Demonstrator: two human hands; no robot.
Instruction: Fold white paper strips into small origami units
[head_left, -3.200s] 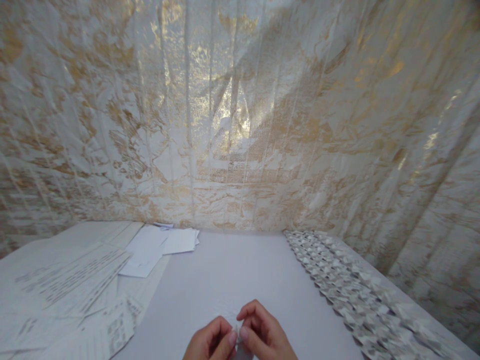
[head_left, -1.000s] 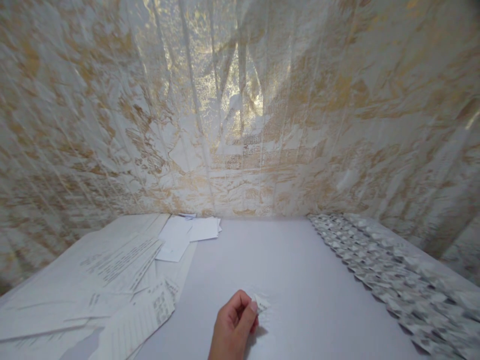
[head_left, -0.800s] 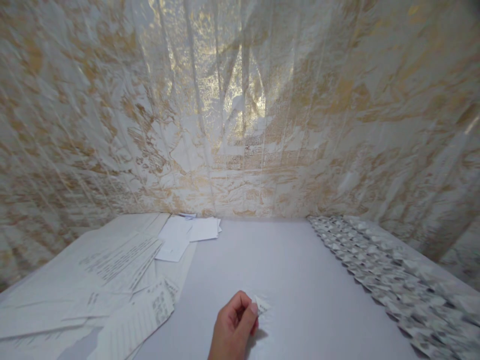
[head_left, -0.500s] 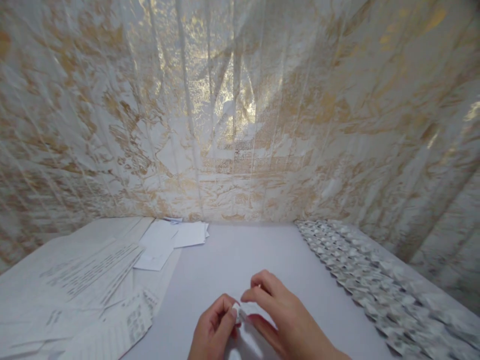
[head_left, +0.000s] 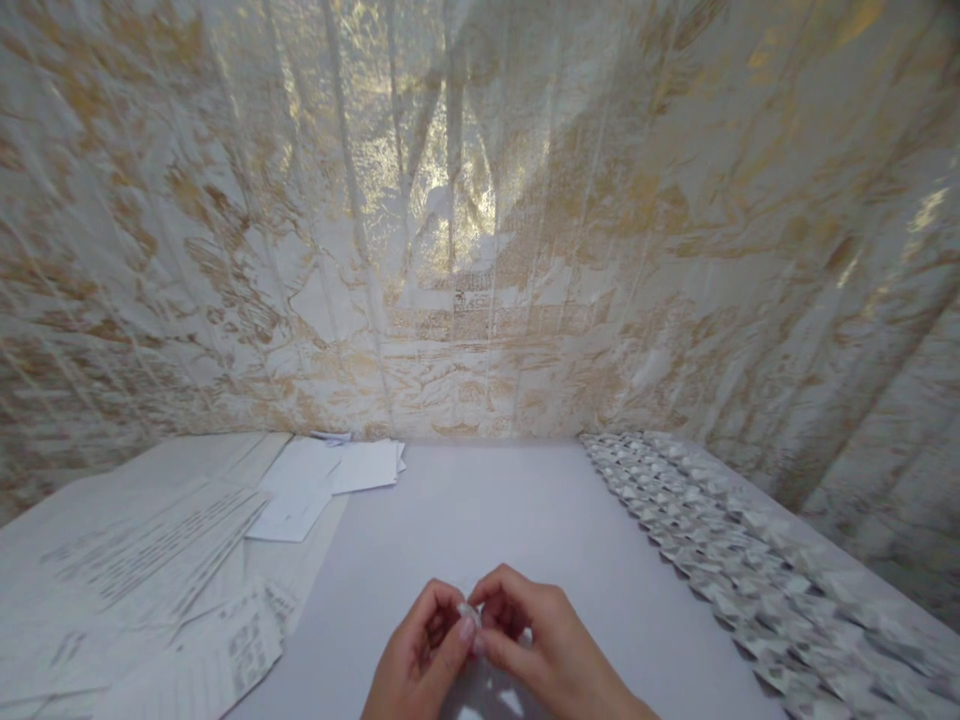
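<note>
A small folded paper piece (head_left: pixel 469 612) with printed text sits between my two hands low in the middle of the view. My left hand (head_left: pixel 420 662) pinches it with thumb and forefinger. My right hand (head_left: pixel 541 650) meets it from the right, its fingertips closed on the same piece. Most of the piece is hidden by my fingers. Both hands hover just above the white table (head_left: pixel 487 510).
Printed paper sheets (head_left: pixel 150 560) lie spread on the left, with smaller blank slips (head_left: pixel 330 475) behind them. Rows of several folded paper pieces (head_left: pixel 720 560) line the right side. A white and gold curtain (head_left: pixel 480 220) hangs close behind the table.
A second ago only my left hand held the folded piece. My right hand has come in from the right and closed on it, and the view has shifted slightly.
</note>
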